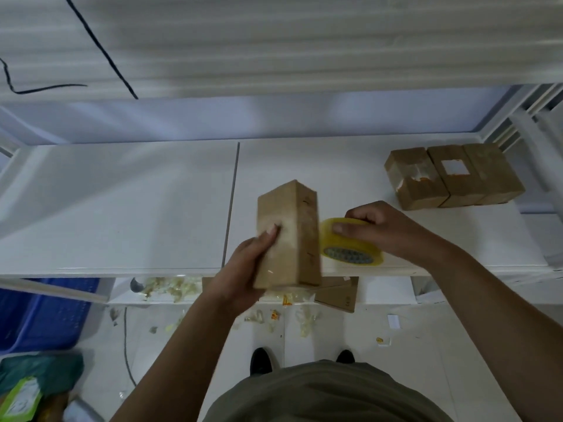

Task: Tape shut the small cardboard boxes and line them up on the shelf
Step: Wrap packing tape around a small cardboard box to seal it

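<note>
Head view, one box in hand. The cardboard box (288, 236) stands on end in the air over the front edge of the white shelf (122, 208), tilted a little, its lower end past the shelf lip. The left hand (243, 269) grips it from below and behind, thumb pressed flat on the broad front face; the other fingers are hidden behind the box. The right hand (384, 226) holds the yellow tape roll (350, 246), thumb on the outer band and fingers curled over the top. The roll sits just beside the box's right side face; contact or a small gap, I cannot tell. Three boxes (454, 178) stand side by side at the far right of the shelf, touching one another. Below the shelf lie tape scraps (170, 289) and flat cardboard pieces (338, 293); a blue crate (39, 312) is at lower left. Judgement on handling: the box looks light — one hand carries it without strain — and its panels are stiff at the edges but likely to dent mid-face under a hard pinch. The front face shows a glossy film, probably tape, so a thumb may slide there. Best hold is across the narrow width near the lower half, fingers on the corners, which leaves the seam free for the roll.
</note>
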Demonstrator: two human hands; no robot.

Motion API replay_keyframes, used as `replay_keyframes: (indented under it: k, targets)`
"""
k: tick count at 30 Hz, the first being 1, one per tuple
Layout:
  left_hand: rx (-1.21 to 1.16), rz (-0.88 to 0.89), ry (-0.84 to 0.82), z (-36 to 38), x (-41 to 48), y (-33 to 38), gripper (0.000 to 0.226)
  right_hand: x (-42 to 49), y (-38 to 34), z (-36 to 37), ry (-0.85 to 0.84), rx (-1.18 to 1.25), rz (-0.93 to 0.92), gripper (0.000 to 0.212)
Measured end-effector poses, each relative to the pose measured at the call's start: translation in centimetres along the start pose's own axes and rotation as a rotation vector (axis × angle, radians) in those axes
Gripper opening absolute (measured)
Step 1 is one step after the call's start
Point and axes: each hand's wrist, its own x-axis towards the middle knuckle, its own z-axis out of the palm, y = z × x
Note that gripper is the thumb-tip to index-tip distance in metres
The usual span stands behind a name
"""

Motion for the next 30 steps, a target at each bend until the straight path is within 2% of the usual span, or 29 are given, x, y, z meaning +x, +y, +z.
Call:
replay_keyframes:
  k: [2,4,7,9,11,14,17,21,27,30]
  targets:
    - [0.026,0.043,0.192,-2.3,0.7,0.4,0.077,0.7,0.5,-0.7,0.005,-0.024,-0.013,0.058]
    - [0.073,0.087,0.349,-4.3,1.6,1.1,0.067,1.7,0.8,-1.3,0.039,-0.063,-0.025,0.057]
    - [0.089,0.109,0.430,-5.3,3.5,2.7,0.063,3.6,0.8,-1.7,0.000,-0.095,-0.040,0.062]
    - [0.117,0.114,0.487,-5.4,4.7,3.7,0.066,4.5,0.6,-2.4,0.002,-0.011,-0.004,0.055]
    - [0.176,0.116,0.569,-5.8,5.7,3.9,0.061,5.0,0.5,-3.5,0.021,0.060,0.019,0.058]
    - [0.275,0.111,0.669,-6.1,6.6,2.5,0.043,6.2,0.7,-4.8,-0.037,-0.142,0.025,0.061]
    - [0.395,0.125,0.720,-5.7,7.2,0.3,0.043,8.3,0.7,-4.0,-0.087,-0.529,0.127,0.060]
    - [0.598,0.072,0.751,-5.9,7.4,-1.1,0.065,11.0,0.0,-0.8,-0.149,-0.896,0.169,0.061]
    - [0.669,0.049,0.719,-6.6,7.7,-0.6,0.070,14.2,-2.1,3.7,-0.075,-1.033,0.060,0.049]
    - [0.658,0.025,0.697,-6.8,7.3,-0.4,0.080,15.3,-3.0,5.5,-0.056,-1.035,0.034,0.052]
